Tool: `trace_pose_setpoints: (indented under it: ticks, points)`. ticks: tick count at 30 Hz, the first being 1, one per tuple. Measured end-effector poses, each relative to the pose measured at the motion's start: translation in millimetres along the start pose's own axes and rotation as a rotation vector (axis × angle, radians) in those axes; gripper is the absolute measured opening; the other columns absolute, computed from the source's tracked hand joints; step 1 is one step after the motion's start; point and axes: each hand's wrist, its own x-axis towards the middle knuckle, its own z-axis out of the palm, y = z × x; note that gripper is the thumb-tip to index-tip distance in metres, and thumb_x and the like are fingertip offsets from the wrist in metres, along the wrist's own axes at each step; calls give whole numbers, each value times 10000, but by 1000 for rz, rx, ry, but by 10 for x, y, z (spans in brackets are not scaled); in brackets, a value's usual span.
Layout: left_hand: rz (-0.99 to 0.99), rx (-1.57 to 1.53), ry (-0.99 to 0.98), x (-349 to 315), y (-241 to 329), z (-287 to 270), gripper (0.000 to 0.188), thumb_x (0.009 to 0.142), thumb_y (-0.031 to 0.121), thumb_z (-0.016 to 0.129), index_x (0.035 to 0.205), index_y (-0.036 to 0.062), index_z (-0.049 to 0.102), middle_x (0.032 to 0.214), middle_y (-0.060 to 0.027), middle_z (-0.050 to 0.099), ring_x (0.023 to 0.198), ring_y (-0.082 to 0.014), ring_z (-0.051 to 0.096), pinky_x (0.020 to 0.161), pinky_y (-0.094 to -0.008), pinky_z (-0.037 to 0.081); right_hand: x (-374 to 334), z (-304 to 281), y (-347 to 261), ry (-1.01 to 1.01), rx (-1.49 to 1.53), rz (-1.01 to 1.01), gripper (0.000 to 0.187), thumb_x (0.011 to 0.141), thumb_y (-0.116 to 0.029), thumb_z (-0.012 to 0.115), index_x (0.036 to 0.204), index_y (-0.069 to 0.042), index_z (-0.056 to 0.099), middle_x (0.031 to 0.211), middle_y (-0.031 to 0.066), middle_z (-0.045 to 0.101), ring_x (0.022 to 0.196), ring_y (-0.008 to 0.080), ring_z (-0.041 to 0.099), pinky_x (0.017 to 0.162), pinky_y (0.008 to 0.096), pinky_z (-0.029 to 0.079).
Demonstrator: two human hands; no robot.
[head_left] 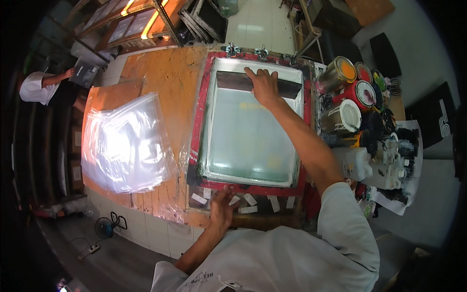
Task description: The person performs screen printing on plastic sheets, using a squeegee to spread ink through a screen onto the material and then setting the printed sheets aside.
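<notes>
A screen-printing frame with a red, worn border and a pale mesh lies on the wooden table in front of me. My right hand reaches across the mesh and grips a long dark squeegee near the frame's far end, its fingers over the top of the bar. My left hand is at the near edge of the frame, left of its middle, with fingertips on the border; the fingers are partly hidden. Hinge clamps hold the frame's far side.
Clear plastic sheets lie stacked on the table's left side. Open ink cans and white plastic jugs crowd the right. Small white strips lie below the frame. Another person holds a dark box at far left. A fan stands on the floor.
</notes>
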Motion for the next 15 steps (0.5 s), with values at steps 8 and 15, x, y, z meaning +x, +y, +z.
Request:
trace_pose_setpoints:
  ticks: [8,15]
  points:
    - [62,14,-53,-158,133,16,276,930,358,756,1044,161,600,1080,-25,639,1081,-235,602,943,-519,469,-1941,-606,-877,-140,220,-103,783,845,-71,758,1557,-169,447,1085,144,625,1068,328,584,918,511,374]
    - [249,-49,-317,-660,679,416,225,973,176,721,1155,73,640,1036,-65,730,983,-235,714,1018,-447,507,-2557,-1342,-1516,249,19,-87,677,906,-214,721,1541,-151,495,928,79,505,905,261,501,842,455,342]
